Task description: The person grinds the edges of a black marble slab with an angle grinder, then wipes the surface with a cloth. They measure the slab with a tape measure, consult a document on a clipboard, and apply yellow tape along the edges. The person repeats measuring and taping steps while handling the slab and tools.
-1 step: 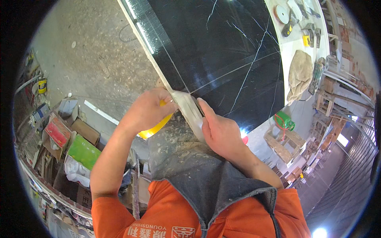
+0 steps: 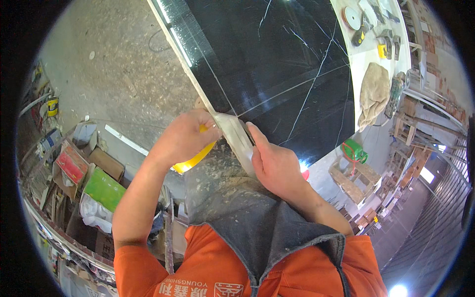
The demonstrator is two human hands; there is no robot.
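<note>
A glossy black slab with white veins (image 2: 292, 74) fills the upper middle, and its near corner points at me. Over that corner's edge lies a pale, semi-clear strip (image 2: 236, 137), like tape or film. My left hand (image 2: 185, 136) is closed just left of the strip, thumb and forefinger pinched. From it hangs a curved yellow band (image 2: 195, 157); whether it is part of a roll I cannot tell. My right hand (image 2: 277, 166) is closed at the strip's right side, forefinger stretched along it. A thin dark edge shows by that fingertip; what the hand grips is mostly hidden.
A pale board on the right holds a round disc (image 2: 352, 18), a yellow-black tool (image 2: 358, 35) and a crumpled cloth (image 2: 373, 94). Below it are a green canister (image 2: 355, 151) and a stone-like frame (image 2: 354, 182). Boxes and a green panel (image 2: 105, 189) crowd the lower left.
</note>
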